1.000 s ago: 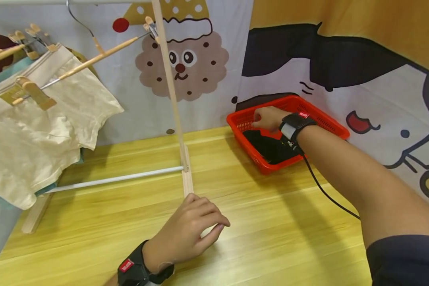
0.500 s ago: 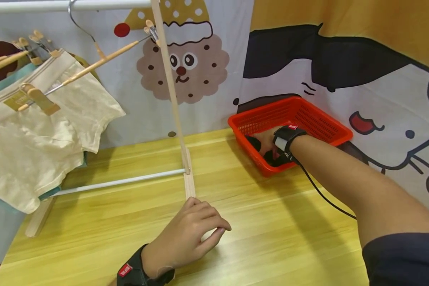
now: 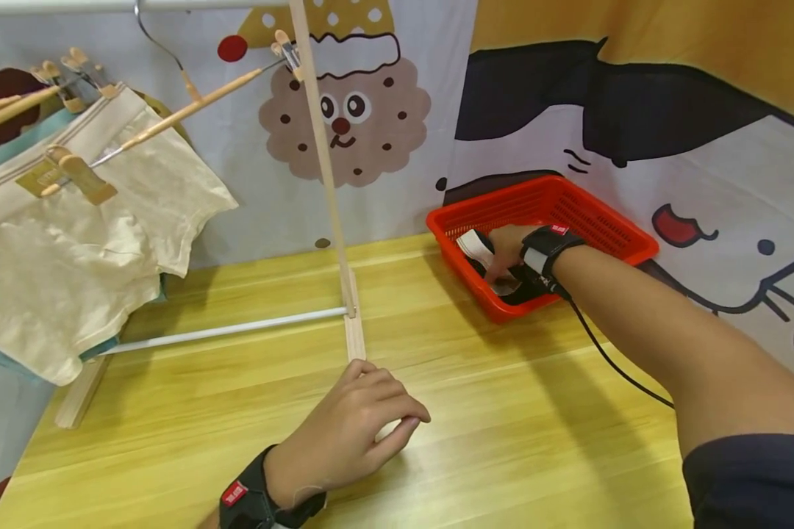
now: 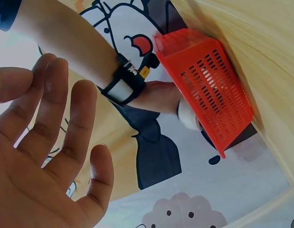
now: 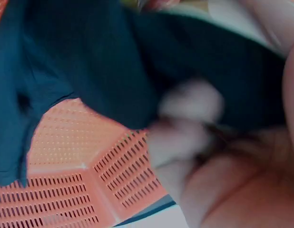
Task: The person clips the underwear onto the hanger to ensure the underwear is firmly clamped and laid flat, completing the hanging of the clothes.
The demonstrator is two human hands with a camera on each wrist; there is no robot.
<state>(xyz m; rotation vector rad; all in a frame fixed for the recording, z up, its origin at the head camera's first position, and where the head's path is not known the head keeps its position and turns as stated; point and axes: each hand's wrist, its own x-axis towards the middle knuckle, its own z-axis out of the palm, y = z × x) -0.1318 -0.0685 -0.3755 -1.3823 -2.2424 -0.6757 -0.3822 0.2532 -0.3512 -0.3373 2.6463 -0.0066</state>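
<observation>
Your right hand [image 3: 508,246] is on the dark cloth [image 5: 90,61] in the red basket [image 3: 589,213], far right; blur hides whether its grip pinches. The cloth looks light and floppy; its pale band [image 3: 474,246] probably holds best. Your left hand [image 3: 344,430], loosely bent, holds nothing.

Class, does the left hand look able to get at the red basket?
Probably yes: nothing visible blocks the left hand from the red basket, though the right arm partly covers it.
</observation>
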